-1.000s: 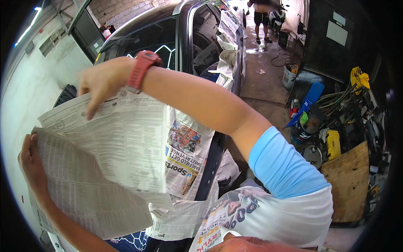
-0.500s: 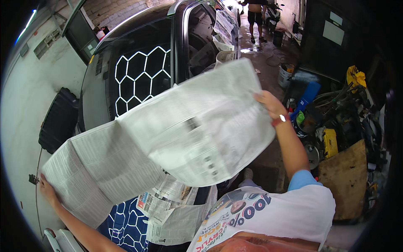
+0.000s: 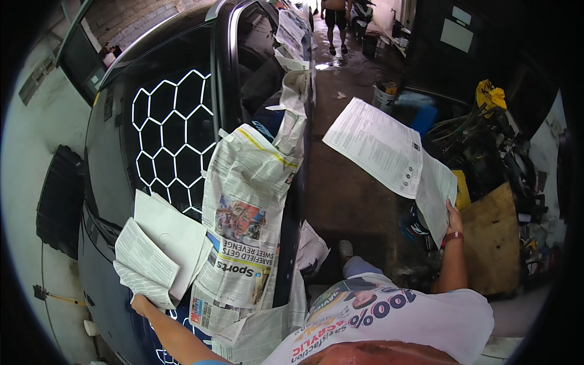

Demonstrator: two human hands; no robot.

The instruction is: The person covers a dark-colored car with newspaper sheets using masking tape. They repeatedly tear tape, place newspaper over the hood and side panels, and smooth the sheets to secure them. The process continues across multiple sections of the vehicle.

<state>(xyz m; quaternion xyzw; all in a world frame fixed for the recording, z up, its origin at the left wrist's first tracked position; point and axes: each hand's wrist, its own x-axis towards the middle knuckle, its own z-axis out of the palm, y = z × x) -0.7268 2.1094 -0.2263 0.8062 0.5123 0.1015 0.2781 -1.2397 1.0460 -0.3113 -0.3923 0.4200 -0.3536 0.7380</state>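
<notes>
My right hand point(image 3: 454, 220) grips the lower edge of a single newspaper sheet point(image 3: 380, 146), which spreads out over the floor beside the car. In my left hand point(image 3: 141, 305) is a stack of folded newspaper point(image 3: 146, 258), its fingers mostly hidden under the paper. That stack is over the dark car point(image 3: 100, 225), by its window with white hexagon reflections point(image 3: 176, 131). Other newspaper point(image 3: 240, 228) covers the car's side between my hands, crumpled toward the far end.
Along the right lie a brown board point(image 3: 496, 243), hoses, yellow items point(image 3: 490, 95) and other clutter. A bucket point(image 3: 384, 96) stands farther back. Another person point(image 3: 336, 24) stands at the far end of the aisle. A black panel point(image 3: 61, 198) leans on the left wall.
The wide spread of newspaper held between both hands is now in two parts, one in each hand. My right hand has moved down and right, and my left hand to the right and down.
</notes>
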